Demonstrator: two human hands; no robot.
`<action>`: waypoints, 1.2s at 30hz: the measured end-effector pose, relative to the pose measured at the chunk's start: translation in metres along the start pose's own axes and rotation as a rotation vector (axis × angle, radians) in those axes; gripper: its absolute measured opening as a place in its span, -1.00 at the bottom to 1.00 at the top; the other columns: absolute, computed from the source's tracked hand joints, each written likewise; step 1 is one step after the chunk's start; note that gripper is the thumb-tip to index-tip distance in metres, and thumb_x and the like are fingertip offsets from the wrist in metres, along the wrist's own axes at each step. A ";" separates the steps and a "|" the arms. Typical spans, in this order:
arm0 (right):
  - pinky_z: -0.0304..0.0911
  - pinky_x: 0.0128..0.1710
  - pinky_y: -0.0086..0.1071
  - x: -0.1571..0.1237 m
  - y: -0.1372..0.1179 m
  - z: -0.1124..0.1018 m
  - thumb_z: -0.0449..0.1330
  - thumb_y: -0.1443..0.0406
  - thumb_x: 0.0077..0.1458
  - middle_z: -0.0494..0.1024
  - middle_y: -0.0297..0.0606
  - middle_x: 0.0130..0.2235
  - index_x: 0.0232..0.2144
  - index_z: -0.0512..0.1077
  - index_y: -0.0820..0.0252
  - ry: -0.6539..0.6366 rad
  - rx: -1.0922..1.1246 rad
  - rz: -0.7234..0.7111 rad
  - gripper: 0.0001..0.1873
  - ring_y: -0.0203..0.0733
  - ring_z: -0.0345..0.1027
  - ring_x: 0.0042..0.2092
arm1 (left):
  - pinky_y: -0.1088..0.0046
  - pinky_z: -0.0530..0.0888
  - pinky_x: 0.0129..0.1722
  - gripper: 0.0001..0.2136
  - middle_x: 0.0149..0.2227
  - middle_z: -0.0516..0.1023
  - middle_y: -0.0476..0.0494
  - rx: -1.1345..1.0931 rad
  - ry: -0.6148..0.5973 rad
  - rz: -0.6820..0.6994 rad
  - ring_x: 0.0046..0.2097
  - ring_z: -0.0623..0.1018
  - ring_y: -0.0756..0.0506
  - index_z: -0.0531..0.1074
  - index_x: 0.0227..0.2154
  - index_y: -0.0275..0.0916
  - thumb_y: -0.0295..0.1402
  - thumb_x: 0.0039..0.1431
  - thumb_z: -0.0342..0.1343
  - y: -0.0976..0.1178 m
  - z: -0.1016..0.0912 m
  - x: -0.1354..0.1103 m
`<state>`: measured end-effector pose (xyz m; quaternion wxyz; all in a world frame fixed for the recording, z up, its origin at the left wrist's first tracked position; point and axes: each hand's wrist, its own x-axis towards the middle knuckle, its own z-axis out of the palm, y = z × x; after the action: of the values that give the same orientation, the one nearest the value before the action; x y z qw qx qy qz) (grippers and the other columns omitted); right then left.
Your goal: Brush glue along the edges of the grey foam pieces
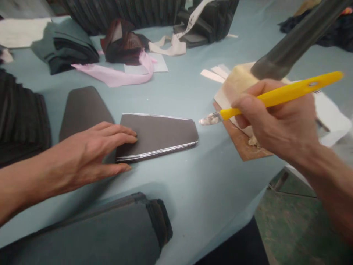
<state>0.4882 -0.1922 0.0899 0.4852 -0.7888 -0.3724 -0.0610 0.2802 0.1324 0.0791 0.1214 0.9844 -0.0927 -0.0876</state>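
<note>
My left hand (95,154) lies with outstretched fingers on the near end of a dark grey tapered panel (162,132), its thumb by the front edge. White lines run along the panel's two long edges; several layers show at the front one. Partly under that wrist is another grey panel (85,105). My right hand (275,114) grips a brush with a yellow handle (295,91). Its whitish, coated tip (209,119) points left, just off the panel's narrow end, above the table. Some of the right fingers are hidden behind the handle.
A brown board (237,141) with a pale block (241,79) and a thick dark bar (298,40) stand at right. Dark stacks (82,232) lie in front, at left (22,114) and behind (124,13). A pink strip (116,75) lies beyond the panels. The table edge (264,195) is at lower right.
</note>
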 end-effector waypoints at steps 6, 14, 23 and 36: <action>0.11 -0.61 -0.32 -0.021 -0.017 0.010 0.38 0.12 0.28 0.43 -0.38 -0.64 -0.53 0.43 0.06 0.098 0.076 0.116 -0.62 -0.32 0.26 -0.60 | 0.07 0.49 0.31 -0.57 0.30 0.50 -0.24 0.014 0.065 0.102 0.24 0.50 -0.29 0.44 0.22 -0.16 -0.05 0.47 0.07 -0.007 0.008 0.002; 0.27 -0.54 -0.26 -0.038 -0.012 0.019 0.36 -0.11 0.26 0.44 -0.36 -0.62 -0.49 0.46 0.04 0.085 0.008 0.058 -0.53 -0.30 0.29 -0.60 | 0.07 0.46 0.37 -0.55 0.24 0.56 -0.20 -0.097 0.072 0.061 0.22 0.54 -0.26 0.53 0.16 -0.16 0.02 0.43 0.07 -0.010 0.006 0.005; 0.28 -0.61 -0.41 -0.045 0.000 0.020 0.36 -0.08 0.28 0.42 -0.43 -0.62 -0.50 0.47 0.12 0.105 0.078 0.025 -0.51 -0.37 0.30 -0.60 | -0.02 0.50 0.37 -0.53 0.13 0.64 -0.11 -0.227 0.167 -0.004 0.13 0.62 -0.25 0.63 0.07 -0.12 0.08 0.31 0.16 -0.008 0.007 0.006; 0.21 -0.63 -0.37 -0.062 -0.005 0.025 0.32 0.11 0.38 0.49 -0.43 -0.53 -0.25 0.58 0.13 0.316 0.263 -0.168 -0.77 -0.30 0.41 -0.56 | 0.15 0.64 0.01 -0.74 -0.01 0.68 -0.19 -0.021 0.333 0.057 -0.02 0.68 -0.24 0.55 -0.08 -0.17 -0.24 0.30 0.03 -0.008 0.017 0.010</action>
<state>0.4339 -0.2038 0.0516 0.6295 -0.6655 -0.3607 -0.1750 0.2876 0.1340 0.0590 0.1479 0.9809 -0.0981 0.0793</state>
